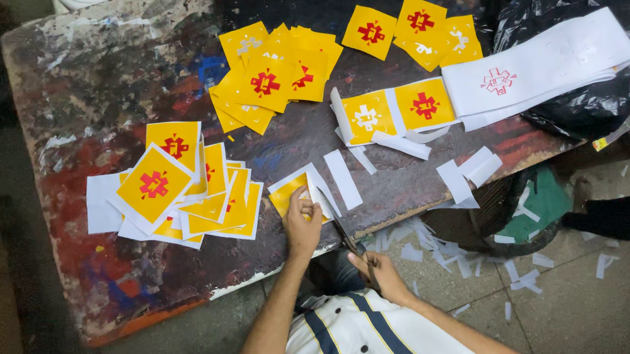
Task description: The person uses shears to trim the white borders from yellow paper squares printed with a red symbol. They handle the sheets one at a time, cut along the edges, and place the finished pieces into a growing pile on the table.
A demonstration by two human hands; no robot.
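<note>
Fingers of right hand [377,269] wrapped round scissors [347,239]; blades open at sticker edge. Left hand [302,218] fingers pinch yellow sticker [291,191] with white border, near tabletop [101,81] front edge. Best: keep sticker flat, cut along yellow line. Beyond: trimmed yellow squares [267,77], uncut strip [544,65].
</note>
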